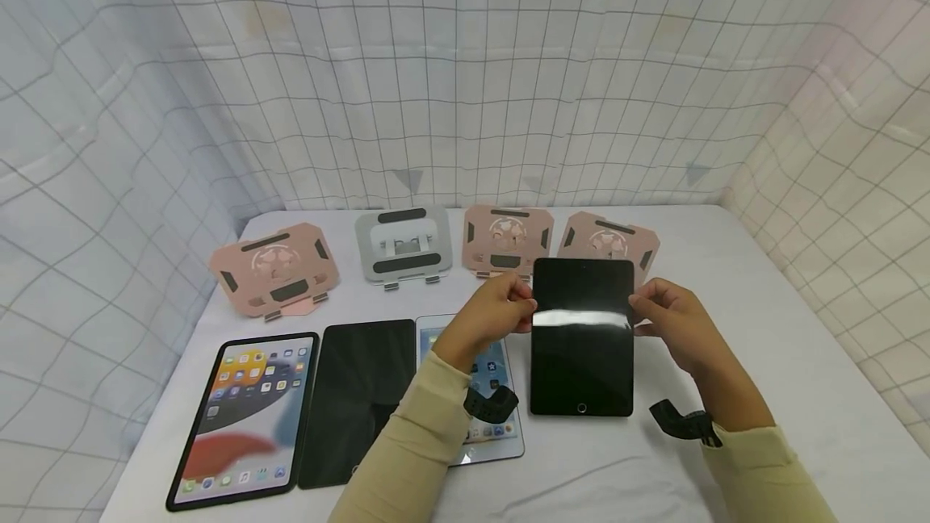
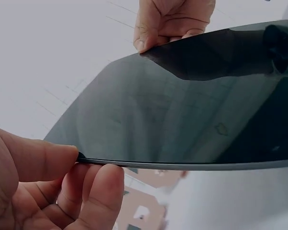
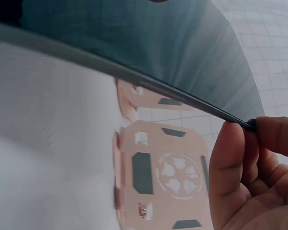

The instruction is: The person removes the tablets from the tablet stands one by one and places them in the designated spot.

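Pinching a dark tablet (image 1: 582, 337) by its upper side edges, the left hand (image 1: 492, 315) and right hand (image 1: 674, 320) hold it tilted over the white tabletop (image 1: 763, 329), just before the rightmost of four stands (image 1: 609, 242). Thumb and fingers (image 2: 98, 191) clamp each edge. Three more tablets (image 1: 243, 418) lie flat at left.

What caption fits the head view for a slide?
Both hands, left hand and right hand, hold a dark tablet by its edges.

A staged recording booth, not a home. White grid-patterned cloth walls (image 1: 465, 63) enclose a white-covered table (image 1: 763, 305) on three sides.
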Available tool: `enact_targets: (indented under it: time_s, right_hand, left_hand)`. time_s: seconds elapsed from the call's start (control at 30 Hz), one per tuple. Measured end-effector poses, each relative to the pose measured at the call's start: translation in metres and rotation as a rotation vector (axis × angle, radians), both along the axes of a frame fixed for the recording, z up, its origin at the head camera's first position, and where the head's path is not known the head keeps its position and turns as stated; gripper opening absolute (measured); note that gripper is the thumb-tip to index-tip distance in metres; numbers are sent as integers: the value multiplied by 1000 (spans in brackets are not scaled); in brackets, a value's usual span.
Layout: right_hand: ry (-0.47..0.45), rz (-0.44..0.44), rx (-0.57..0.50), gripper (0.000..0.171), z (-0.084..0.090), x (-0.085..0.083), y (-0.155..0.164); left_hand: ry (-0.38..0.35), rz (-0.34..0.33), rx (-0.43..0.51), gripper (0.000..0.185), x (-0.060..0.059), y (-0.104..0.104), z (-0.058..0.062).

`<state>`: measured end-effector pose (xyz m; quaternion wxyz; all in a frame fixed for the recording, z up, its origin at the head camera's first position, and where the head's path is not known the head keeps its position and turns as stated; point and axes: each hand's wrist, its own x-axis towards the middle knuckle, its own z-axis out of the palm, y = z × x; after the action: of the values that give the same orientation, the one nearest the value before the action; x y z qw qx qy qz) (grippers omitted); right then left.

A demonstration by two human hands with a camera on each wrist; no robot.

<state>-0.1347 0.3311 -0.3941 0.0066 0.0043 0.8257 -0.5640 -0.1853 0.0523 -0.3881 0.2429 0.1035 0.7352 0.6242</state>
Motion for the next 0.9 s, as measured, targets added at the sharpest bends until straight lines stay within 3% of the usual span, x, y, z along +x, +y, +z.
enact_targets:
  time_s: [0.6,0.9]
  right_hand:
    - [-154,53,-33,14,-29,-6,-8]
    - [-223,67,-27,14,-36,-11,-12]
  left_hand:
    - [-129,97,-28,5,5,-4,-35]
    - [-147,110,-53,5,8,-6,-42]
